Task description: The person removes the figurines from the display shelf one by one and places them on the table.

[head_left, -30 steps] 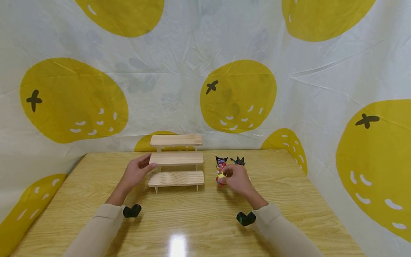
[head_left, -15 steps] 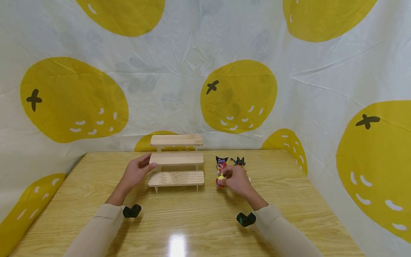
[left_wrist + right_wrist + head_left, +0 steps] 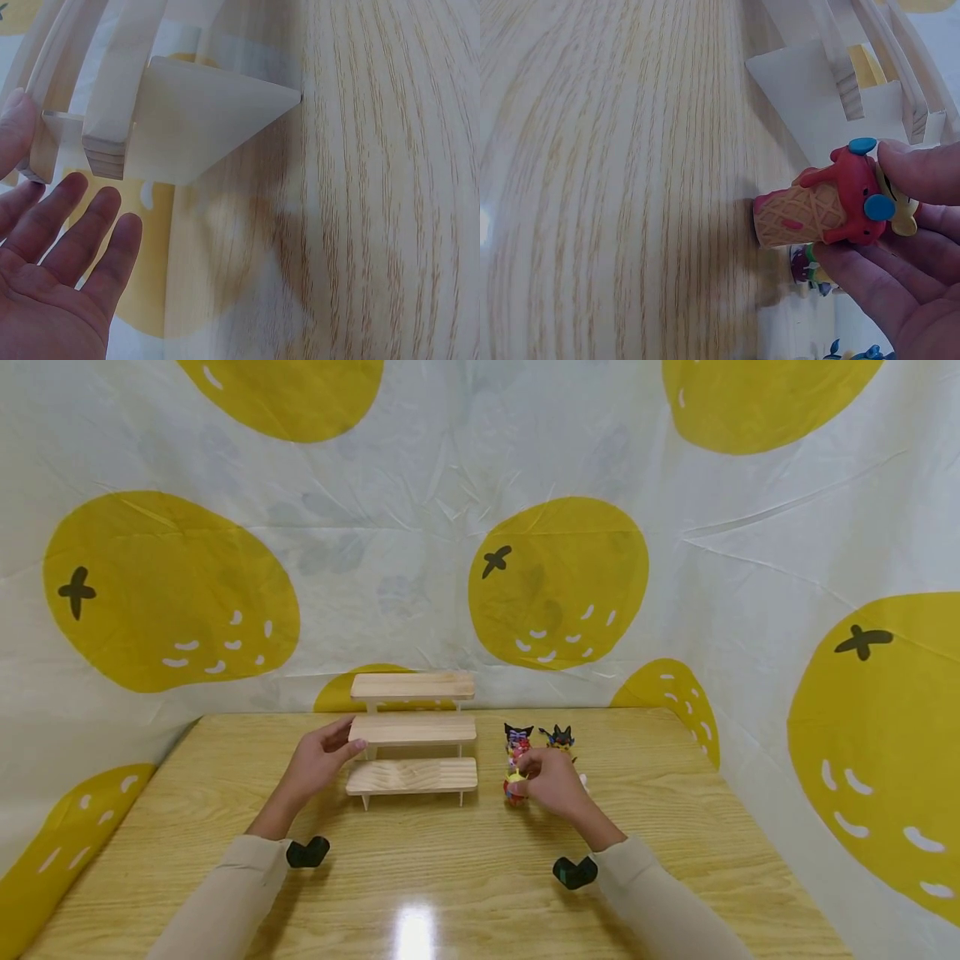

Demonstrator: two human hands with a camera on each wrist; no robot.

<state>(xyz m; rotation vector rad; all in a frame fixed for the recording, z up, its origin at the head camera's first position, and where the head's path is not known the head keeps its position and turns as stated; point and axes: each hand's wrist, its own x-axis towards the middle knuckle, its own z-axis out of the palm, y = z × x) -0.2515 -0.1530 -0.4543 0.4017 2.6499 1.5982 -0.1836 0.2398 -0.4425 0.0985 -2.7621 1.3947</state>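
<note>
A light wooden three-step display stand [image 3: 412, 728] stands on the table, on pale side supports. My left hand [image 3: 315, 764] pinches the left end of its middle shelf between thumb and index finger; the other fingers [image 3: 112, 255] stick out loosely. Right of the stand, my right hand [image 3: 553, 781] holds a small toy figurine [image 3: 840, 199] by its yellow top between thumb and fingers. The figurine has a red middle with blue round parts and a waffle-cone base. Its base is at or just above the table; I cannot tell which.
Behind the right hand stand a black-eared purple figurine [image 3: 517, 737], a pink-red one [image 3: 519, 749] and a dark, pointed one [image 3: 559, 737]. A whitish one [image 3: 583, 782] is partly hidden by the hand. A cloth with yellow fruit [image 3: 558, 585] hangs behind the table.
My right hand stays nearly in place while the figurine shifts slightly toward me. The left hand and the stand keep their places.
</note>
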